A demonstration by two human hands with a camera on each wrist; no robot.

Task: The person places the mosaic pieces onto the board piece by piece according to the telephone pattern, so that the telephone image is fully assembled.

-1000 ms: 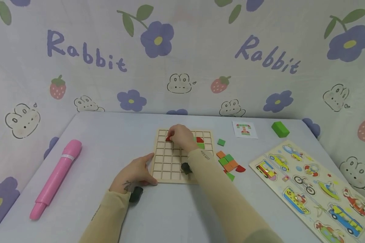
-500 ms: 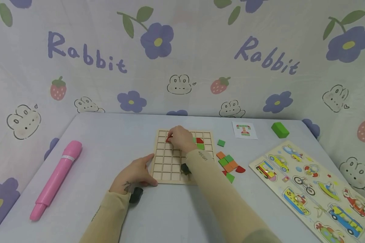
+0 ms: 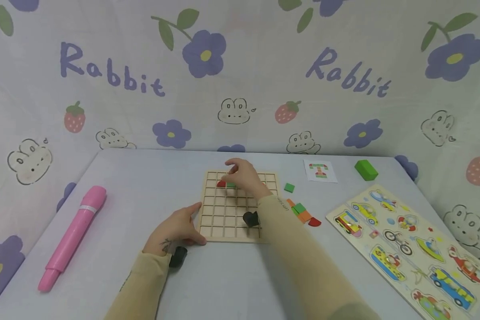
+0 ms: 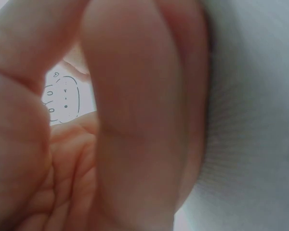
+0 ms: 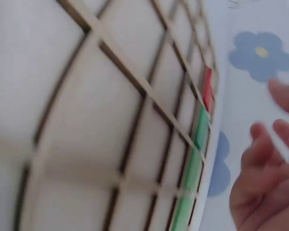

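A wooden grid board (image 3: 218, 220) lies on the table in the head view. My left hand (image 3: 178, 226) rests at its left front corner, index finger and thumb touching the edges; other fingers curl under the palm in the left wrist view. My right hand (image 3: 244, 178) hovers over the board's far rows, fingers parted and holding nothing. Just left of these fingers, a red quarter-round tile (image 3: 222, 183) sits in a cell of the second row, beside a green tile (image 3: 231, 184). The right wrist view shows a red tile (image 5: 207, 90) and green tiles (image 5: 194, 154) in line; my right forearm hides other cells.
Loose tiles (image 3: 300, 208) in green, orange and red lie right of the board, a single green tile (image 3: 289, 187) farther back. Beyond are a pattern card (image 3: 320, 171), a green block (image 3: 366, 170) and a vehicle puzzle board (image 3: 408, 249). A pink microphone-shaped stick (image 3: 73, 240) lies far left.
My right hand has let go of the red tile, which stays in its cell, and has lifted up and slightly right with its fingers spread. The left hand has not moved.
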